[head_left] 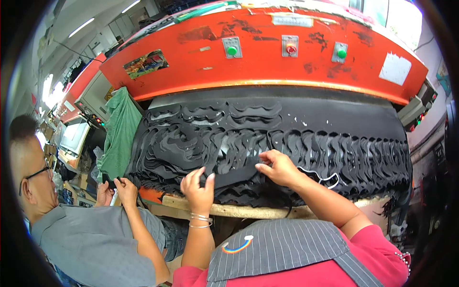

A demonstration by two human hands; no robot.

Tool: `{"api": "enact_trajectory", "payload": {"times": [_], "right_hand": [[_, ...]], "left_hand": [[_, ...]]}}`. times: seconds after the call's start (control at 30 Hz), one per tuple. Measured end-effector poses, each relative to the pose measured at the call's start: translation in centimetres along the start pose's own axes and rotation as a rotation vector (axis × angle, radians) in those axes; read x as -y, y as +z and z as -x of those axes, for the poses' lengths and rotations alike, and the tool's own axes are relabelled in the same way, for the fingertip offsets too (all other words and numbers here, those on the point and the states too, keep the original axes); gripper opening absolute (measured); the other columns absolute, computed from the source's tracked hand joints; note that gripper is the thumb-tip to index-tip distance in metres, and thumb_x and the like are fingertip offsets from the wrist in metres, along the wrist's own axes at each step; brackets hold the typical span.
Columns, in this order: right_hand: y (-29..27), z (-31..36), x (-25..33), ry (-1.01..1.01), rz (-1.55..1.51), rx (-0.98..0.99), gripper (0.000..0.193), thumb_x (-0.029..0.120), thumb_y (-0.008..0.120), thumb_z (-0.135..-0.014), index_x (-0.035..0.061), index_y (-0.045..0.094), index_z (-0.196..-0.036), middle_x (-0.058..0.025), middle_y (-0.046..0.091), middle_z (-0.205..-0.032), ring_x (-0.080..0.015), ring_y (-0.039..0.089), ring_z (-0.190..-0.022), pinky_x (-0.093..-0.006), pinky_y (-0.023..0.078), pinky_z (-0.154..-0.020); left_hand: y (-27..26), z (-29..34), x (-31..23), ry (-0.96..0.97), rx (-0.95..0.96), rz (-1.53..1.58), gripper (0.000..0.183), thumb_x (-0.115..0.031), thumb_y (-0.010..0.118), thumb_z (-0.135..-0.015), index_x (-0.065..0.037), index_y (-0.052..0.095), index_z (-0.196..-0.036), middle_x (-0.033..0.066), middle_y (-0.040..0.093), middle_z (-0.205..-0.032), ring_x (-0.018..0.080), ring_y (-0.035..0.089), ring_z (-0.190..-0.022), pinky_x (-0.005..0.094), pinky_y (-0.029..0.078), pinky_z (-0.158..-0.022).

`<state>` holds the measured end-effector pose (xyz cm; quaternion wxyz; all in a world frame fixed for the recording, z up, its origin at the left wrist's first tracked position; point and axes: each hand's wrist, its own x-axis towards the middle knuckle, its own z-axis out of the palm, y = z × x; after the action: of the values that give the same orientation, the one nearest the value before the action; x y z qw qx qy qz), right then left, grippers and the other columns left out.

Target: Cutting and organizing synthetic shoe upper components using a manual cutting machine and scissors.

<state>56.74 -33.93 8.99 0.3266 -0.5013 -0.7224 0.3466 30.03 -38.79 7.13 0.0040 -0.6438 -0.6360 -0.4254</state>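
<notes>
A dark, curved, cut strip (235,178) stretches between my hands, just above a bed of similar pieces. Its material is hard to tell, perhaps foam or fabric. Beside its left end, my left hand (199,191) has the fingers raised and spread, with the thumb apart. My right hand (281,170) is bent at the strip's right end, thumb and forefinger close together on it. Wavy black cut pieces (306,146) stand in dense rows beyond my hands, with a looser layered heap (179,148) to the left.
An orange-red machine beam (191,52) with green and red buttons spans the far side. A wooden edge (229,210) runs along the front. At left, a co-worker (95,239) holds a small dark piece, near a green cloth (119,134). A white cord (330,179) lies near my right forearm.
</notes>
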Motion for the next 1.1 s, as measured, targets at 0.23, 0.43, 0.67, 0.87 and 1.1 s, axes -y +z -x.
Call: {"api": "enact_trajectory", "payload": {"times": [0.23, 0.43, 0.67, 0.87, 1.1], "right_hand": [[3.7, -0.9, 2.6, 0.002, 0.524, 0.103, 0.066, 0.05, 0.067, -0.077, -0.0048, 0.058, -0.112, -0.0217, 0.058, -0.107, -0.036, 0.055, -0.105, -0.0414, 0.046, -0.089], [5.1, -0.3, 3.2, -0.006, 0.676, 0.125, 0.066, 0.054, 0.07, -0.071, -0.0022, 0.061, -0.105, -0.0185, 0.058, -0.104, -0.0318, 0.056, -0.102, -0.0394, 0.046, -0.088], [6.0, 1.3, 2.5, -0.167, 0.695, -0.052, 0.062, 0.051, 0.073, -0.068, -0.001, 0.061, -0.099, -0.0146, 0.057, -0.098, -0.0293, 0.055, -0.095, -0.0373, 0.045, -0.083], [5.6, 2.1, 2.1, -0.119, 0.651, -0.045, 0.047, 0.038, 0.076, -0.069, 0.0008, 0.058, -0.092, -0.0143, 0.058, -0.096, -0.0294, 0.056, -0.092, -0.0362, 0.046, -0.08], [0.3, 2.8, 4.5, 0.233, -0.32, 0.331, 0.021, 0.022, 0.07, -0.085, 0.0053, 0.06, -0.093, 0.0049, 0.053, -0.069, -0.0047, 0.047, -0.062, -0.0228, 0.04, -0.056]], "left_hand": [[-0.9, 3.4, 5.5, -0.475, 0.004, -0.215, 0.069, -0.054, 0.068, -0.074, -0.005, 0.056, -0.123, 0.0141, 0.055, -0.117, 0.0336, 0.048, -0.113, 0.0463, 0.034, -0.097], [-1.9, 4.3, 5.2, -0.469, 0.028, -0.12, 0.05, -0.046, 0.071, -0.073, -0.012, 0.066, -0.109, 0.0064, 0.059, -0.113, 0.0276, 0.05, -0.109, 0.0449, 0.032, -0.097], [-1.7, 5.1, 4.2, -0.28, -0.114, -0.1, 0.042, -0.031, 0.075, -0.071, -0.012, 0.064, -0.107, 0.0061, 0.06, -0.107, 0.028, 0.051, -0.104, 0.0438, 0.034, -0.093], [-1.5, 4.9, 2.0, -0.498, -0.27, 0.57, 0.035, -0.011, 0.071, -0.082, 0.0, 0.055, -0.111, 0.0062, 0.059, -0.093, 0.0132, 0.056, -0.083, 0.0266, 0.046, -0.077], [-3.4, 3.8, -1.3, -0.686, -0.067, 1.613, 0.021, -0.023, 0.057, -0.093, -0.008, 0.056, -0.108, 0.0019, 0.062, -0.097, 0.0114, 0.057, -0.081, 0.0264, 0.044, -0.066]]}}
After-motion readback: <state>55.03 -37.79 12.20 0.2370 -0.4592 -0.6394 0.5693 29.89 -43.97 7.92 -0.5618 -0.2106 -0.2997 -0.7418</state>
